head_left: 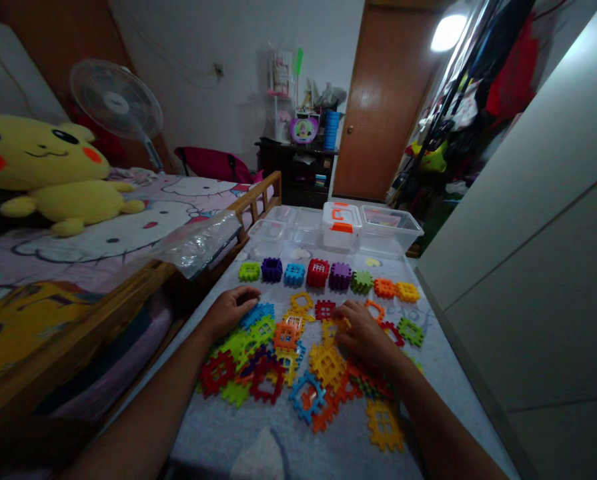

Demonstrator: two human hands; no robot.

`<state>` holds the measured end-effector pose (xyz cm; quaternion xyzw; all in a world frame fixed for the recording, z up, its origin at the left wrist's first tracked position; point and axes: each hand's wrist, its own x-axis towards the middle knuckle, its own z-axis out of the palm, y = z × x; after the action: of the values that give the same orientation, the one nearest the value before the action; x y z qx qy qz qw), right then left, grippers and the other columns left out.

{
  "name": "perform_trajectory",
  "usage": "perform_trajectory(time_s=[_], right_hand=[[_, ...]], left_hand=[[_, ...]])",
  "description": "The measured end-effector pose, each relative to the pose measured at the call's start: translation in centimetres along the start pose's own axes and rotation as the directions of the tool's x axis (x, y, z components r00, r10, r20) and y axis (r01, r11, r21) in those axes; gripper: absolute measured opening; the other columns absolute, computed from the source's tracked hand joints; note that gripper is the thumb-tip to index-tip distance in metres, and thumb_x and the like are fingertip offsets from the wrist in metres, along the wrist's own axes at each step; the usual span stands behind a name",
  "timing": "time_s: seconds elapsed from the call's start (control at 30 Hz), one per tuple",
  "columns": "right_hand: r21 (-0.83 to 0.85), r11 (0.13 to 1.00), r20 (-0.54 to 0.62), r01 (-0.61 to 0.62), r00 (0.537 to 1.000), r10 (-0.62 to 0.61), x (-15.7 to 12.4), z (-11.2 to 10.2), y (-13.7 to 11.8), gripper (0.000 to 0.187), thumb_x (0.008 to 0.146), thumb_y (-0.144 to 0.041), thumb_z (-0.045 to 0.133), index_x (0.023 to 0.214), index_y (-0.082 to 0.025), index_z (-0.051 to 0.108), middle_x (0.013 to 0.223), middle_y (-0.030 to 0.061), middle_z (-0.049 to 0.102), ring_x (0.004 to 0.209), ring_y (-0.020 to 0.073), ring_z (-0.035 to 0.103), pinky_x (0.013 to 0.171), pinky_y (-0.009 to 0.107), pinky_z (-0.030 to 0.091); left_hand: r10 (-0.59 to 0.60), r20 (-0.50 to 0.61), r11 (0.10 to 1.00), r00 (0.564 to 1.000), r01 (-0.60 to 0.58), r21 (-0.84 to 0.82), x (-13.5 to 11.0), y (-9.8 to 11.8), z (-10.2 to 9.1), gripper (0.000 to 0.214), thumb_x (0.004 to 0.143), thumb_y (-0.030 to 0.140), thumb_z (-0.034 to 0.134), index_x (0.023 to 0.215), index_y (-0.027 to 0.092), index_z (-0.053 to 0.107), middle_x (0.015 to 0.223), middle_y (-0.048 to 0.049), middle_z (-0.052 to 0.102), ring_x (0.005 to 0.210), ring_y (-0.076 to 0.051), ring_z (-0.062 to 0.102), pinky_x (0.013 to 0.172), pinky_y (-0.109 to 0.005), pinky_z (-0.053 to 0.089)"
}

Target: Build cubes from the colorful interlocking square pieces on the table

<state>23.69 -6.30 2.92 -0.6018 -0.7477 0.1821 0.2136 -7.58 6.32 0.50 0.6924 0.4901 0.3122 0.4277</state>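
Note:
My left hand [232, 311] rests at the left edge of a spread of plastic interlocking tiles. Its thumb and fingers are slightly apart with nothing between them, next to a blue tile [258, 315]. On the right of the spread, my right hand [361, 331] is closed, fingers bent down, on a yellow tile [345, 323] that they partly hide. Around it lie a dark red tile [325, 309], an orange ring-shaped tile [375, 311] and a green tile [411, 331]. Larger yellow tiles [327, 365] and a blue tile with a round opening [307, 397] lie nearer me.
Behind the loose tiles runs a row of coloured stacks, among them a red one [317, 273] and a purple one [340, 276]. Clear plastic boxes [391, 230] and a lidded box with orange latches [342, 227] stand farther back. A wooden bed rail [128, 293] borders the left.

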Motion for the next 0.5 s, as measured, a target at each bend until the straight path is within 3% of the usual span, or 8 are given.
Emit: perform_trajectory(time_s=[0.13,0.23,0.37,0.5], right_hand=[[0.262,0.960,-0.039,-0.095,0.993,0.109,-0.1,-0.4,1.2,0.009,0.076,-0.014,0.055,0.081,-0.020,0.056,0.076,-0.0008,0.056,0.070,0.0144,0.052,0.065,0.027,0.042],[0.367,0.925,-0.159,-0.096,0.973,0.164,-0.2,-1.3,2.2,0.002,0.078,-0.021,0.055,0.078,-0.021,0.053,0.070,-0.0032,0.051,0.063,0.0130,0.048,0.060,0.025,0.040],[0.197,0.977,-0.316,-0.078,0.938,0.139,-0.4,-2.3,3.1,0.006,0.076,-0.016,0.052,0.074,-0.022,0.051,0.075,-0.0001,0.053,0.069,0.0154,0.049,0.065,0.028,0.041],[-0.011,0.998,-0.179,-0.058,0.982,0.055,-0.8,-2.4,3.3,0.015,0.069,-0.007,0.051,0.073,-0.020,0.053,0.084,0.0042,0.055,0.083,0.0195,0.052,0.077,0.032,0.042]], left_hand=[[0.013,-0.010,1.000,1.000,-0.013,0.004,0.1,0.0,0.0,0.044,0.066,0.053,0.067,0.091,0.017,0.071,0.090,-0.0062,0.075,0.088,-0.027,0.069,0.083,-0.038,0.054],[0.019,-0.004,1.000,1.000,-0.019,0.006,0.2,-0.1,0.0,0.043,0.067,0.052,0.067,0.092,0.017,0.071,0.091,-0.0066,0.075,0.088,-0.027,0.069,0.084,-0.038,0.053],[0.016,0.003,1.000,1.000,-0.016,0.011,0.2,-0.2,-0.1,0.044,0.067,0.052,0.067,0.093,0.017,0.070,0.091,-0.0067,0.075,0.089,-0.027,0.069,0.085,-0.037,0.053],[0.008,0.010,1.000,1.000,-0.008,0.028,0.1,-0.2,-0.1,0.046,0.068,0.054,0.066,0.094,0.016,0.070,0.093,-0.0068,0.075,0.090,-0.027,0.069,0.085,-0.037,0.053]])
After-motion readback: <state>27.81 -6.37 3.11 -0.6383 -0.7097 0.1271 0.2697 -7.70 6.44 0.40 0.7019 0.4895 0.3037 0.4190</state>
